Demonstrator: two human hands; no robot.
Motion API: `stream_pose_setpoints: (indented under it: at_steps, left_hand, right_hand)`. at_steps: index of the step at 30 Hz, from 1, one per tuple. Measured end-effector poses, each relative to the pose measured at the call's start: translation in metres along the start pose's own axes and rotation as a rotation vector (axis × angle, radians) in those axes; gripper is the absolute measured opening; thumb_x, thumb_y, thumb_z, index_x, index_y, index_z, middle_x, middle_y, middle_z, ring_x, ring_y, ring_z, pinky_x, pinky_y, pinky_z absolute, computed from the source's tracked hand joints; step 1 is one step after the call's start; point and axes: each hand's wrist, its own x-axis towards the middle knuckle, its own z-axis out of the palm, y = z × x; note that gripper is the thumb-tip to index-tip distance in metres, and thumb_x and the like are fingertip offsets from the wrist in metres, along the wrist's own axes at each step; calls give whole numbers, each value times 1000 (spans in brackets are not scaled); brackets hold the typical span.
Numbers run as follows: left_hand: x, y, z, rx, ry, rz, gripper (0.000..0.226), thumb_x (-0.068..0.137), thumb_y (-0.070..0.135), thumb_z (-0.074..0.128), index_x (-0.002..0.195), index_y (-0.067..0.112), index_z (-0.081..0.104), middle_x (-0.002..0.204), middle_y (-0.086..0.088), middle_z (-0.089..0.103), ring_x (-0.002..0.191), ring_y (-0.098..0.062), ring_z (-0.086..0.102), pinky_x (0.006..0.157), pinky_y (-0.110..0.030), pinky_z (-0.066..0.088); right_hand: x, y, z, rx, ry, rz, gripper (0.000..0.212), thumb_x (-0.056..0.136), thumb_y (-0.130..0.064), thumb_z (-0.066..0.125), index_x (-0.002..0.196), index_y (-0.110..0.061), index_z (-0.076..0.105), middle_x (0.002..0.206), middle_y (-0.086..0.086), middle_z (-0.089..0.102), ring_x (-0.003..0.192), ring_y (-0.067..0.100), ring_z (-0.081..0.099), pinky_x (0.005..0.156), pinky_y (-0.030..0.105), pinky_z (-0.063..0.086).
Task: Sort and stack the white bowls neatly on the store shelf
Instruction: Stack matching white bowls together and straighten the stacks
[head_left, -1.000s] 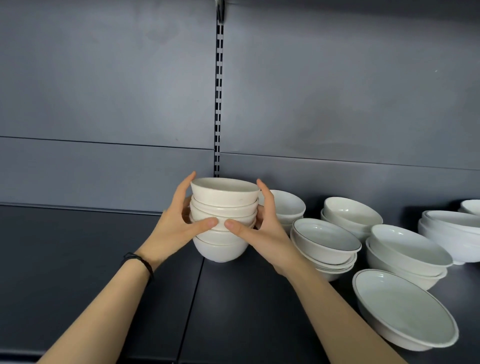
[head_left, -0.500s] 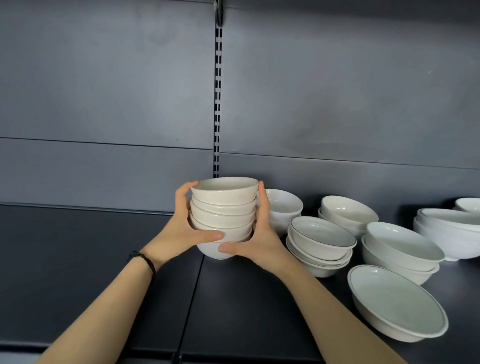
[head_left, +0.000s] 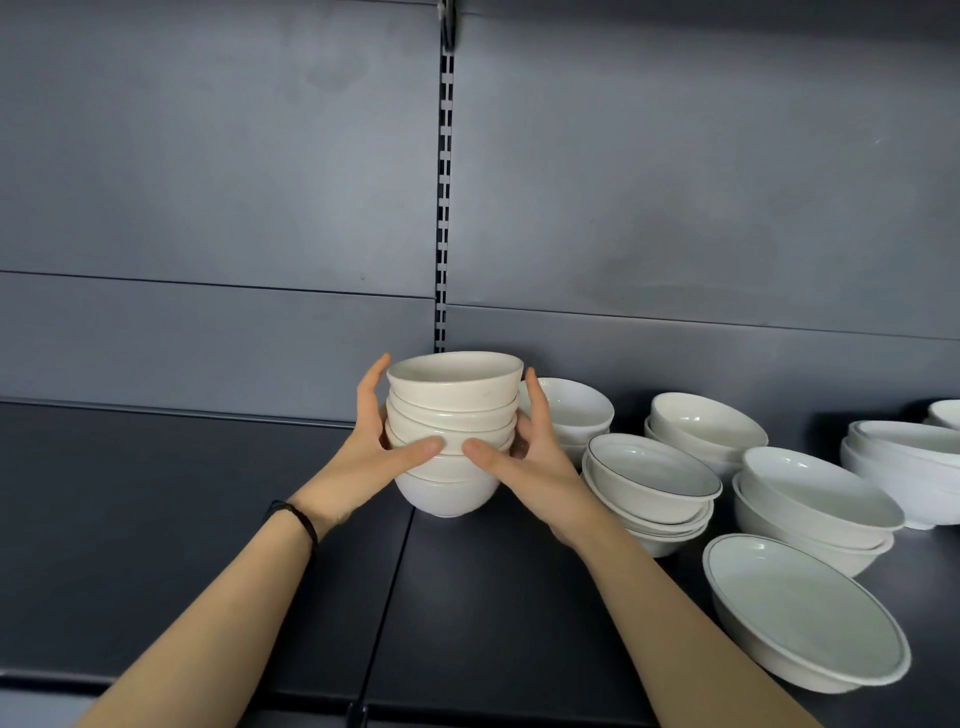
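A stack of several small white bowls (head_left: 453, 405) stands on the dark shelf (head_left: 156, 509) at the seam between two shelf boards. My left hand (head_left: 379, 452) holds its left side and my right hand (head_left: 524, 452) its right side, thumbs on the front, fingers round the back. The upper bowls sit slightly askew. To the right stand more white bowls: a small stack (head_left: 576, 410) just behind my right hand, a rimmed stack (head_left: 654, 483), another stack (head_left: 706, 426), a wider stack (head_left: 815, 504) and one large shallow bowl (head_left: 800, 618) at the front.
The dark back panel (head_left: 208, 208) rises behind the shelf, with a slotted upright (head_left: 444, 208) in the middle. Further white bowls (head_left: 904, 457) stand at the far right edge. The left shelf board is bare. The shelf's front edge (head_left: 208, 680) runs along the bottom.
The stack has come down onto the shelf, and both hands have shifted on its sides with the fingers straighter. The view has tilted slightly.
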Motion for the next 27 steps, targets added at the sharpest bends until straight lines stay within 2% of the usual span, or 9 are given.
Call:
stream_pose_setpoints:
  at_steps: [2,5,8,14,17,20,23,25,27]
  left_hand:
    - [0,-1,0,20,-11,0,108,67,30,77,142,48,2,126,38,40,109,23,49,85,-7,46]
    - [-1,-2,-2,45,-29,-5,115,60,37,77,146,44,0,133,37,34,114,23,45,85,-6,45]
    - [-2,-2,-3,52,-31,-6,115,60,39,77,146,43,1,140,31,32,118,21,43,88,-7,45]
    - [0,-1,-3,78,-18,-20,118,59,43,77,148,44,-1,140,35,28,120,24,37,89,-5,43]
    - [-2,6,-7,120,-35,-54,121,55,47,82,148,43,4,138,33,34,120,20,40,88,-6,44]
    - [-12,13,-7,272,19,-69,98,65,49,83,145,38,27,130,25,51,118,4,52,93,-16,45]
    - [-27,24,2,431,124,-78,70,78,39,75,138,34,40,118,21,56,103,8,55,79,-6,41]
    - [-36,31,4,519,186,-88,63,80,39,73,136,32,45,112,19,60,95,11,56,74,-3,41]
    - [-44,37,9,626,277,-109,56,80,48,71,129,27,52,108,14,66,97,1,62,83,-16,48]
  right_hand:
    - [1,1,0,-27,-14,-33,109,74,-33,80,153,-41,5,153,-14,36,138,5,38,114,38,36]
    - [1,2,0,-50,-30,-87,95,81,-18,77,151,-36,16,149,-12,43,135,4,43,110,32,41]
    - [1,2,-1,-52,-39,-99,90,84,-13,74,149,-38,19,146,-13,45,132,2,46,105,26,45]
    - [0,0,0,-75,-25,-83,88,85,-20,73,151,-36,17,146,-16,44,131,0,45,101,21,45]
    - [-1,-2,-1,-86,-31,-65,90,83,-24,76,151,-37,18,146,-15,45,132,2,45,104,27,45]
    - [-5,-2,-2,-104,7,-47,87,79,-29,78,149,-36,27,142,-16,50,130,4,48,106,33,45]
    - [-12,-7,-2,-133,66,-37,78,80,-27,78,145,-32,36,137,-17,54,124,4,53,101,28,47]
    - [-20,-14,0,-156,128,-24,70,82,-24,76,143,-25,41,134,-13,57,117,8,58,93,23,48]
    - [-29,-23,2,-237,200,-1,56,85,-23,73,135,-22,49,124,-12,59,107,11,61,82,16,48]
